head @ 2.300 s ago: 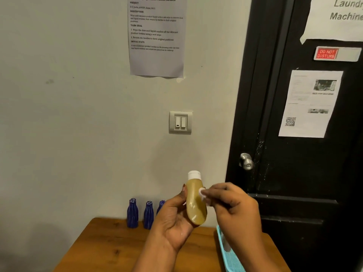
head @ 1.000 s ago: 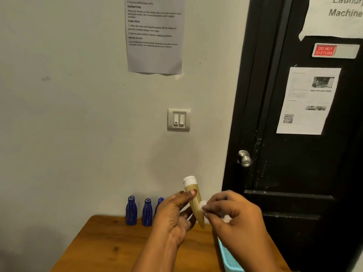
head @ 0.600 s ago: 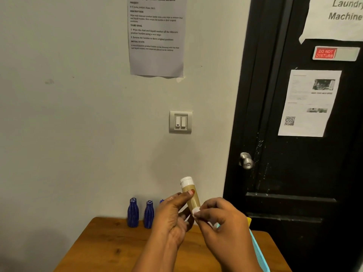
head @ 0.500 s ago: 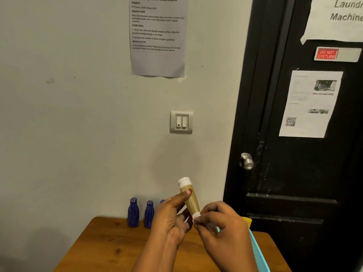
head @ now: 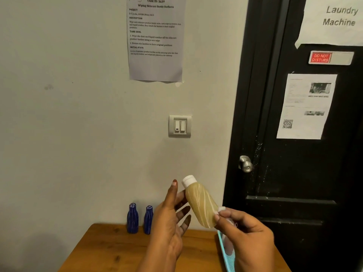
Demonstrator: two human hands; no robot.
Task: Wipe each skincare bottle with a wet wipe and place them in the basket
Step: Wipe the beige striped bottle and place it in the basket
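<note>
Lodging interior: "Do Not Disturb" door sign (head: 331, 58), wall switch (head: 180, 126).

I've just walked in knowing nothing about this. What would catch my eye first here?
Probably the tan bottle with a white cap, held tilted in mid-air by the right hand, which also pinches a small white wipe, while the left hand is spread open beside it. Behind, two blue bottles stand against the wall on the wooden table, and a black door fills the right.
</note>
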